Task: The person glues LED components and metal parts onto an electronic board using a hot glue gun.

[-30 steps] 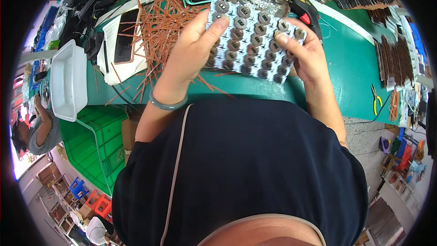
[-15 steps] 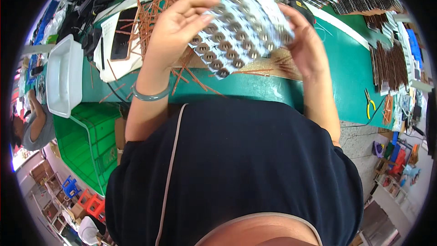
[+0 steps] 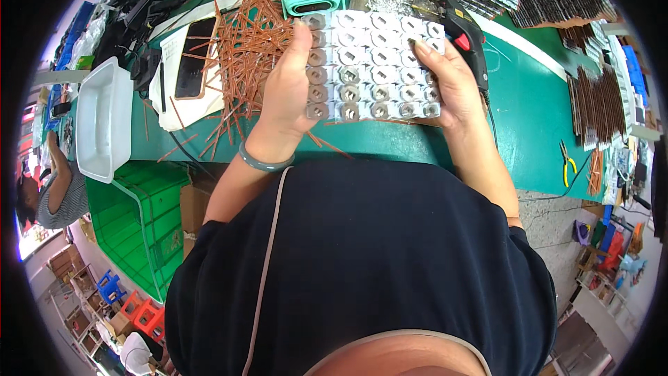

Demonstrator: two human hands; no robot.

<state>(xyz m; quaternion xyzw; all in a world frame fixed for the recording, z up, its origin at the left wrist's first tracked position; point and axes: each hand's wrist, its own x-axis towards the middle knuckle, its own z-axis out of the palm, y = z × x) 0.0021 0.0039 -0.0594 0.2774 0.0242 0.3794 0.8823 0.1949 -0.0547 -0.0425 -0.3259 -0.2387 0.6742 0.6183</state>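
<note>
**Cell block held flat over the green bench**

The white grid holder (image 3: pixel 372 66) of round metal-capped cells is gripped at both ends, likely for inspection: left hand (image 3: pixel 289 90) fingers curled around its 9 o'clock edge, right hand (image 3: pixel 452 83) clasping 3 o'clock. Thin copper strips (image 3: pixel 240 49) lie scattered at 9; a matte black tool (image 3: pixel 463 28) sits at 2.

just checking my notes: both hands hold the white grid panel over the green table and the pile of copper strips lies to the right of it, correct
Not quite. The head view shows the left hand and right hand gripping the white grid panel over the green table, but the pile of copper strips lies to its left, not its right.
</note>
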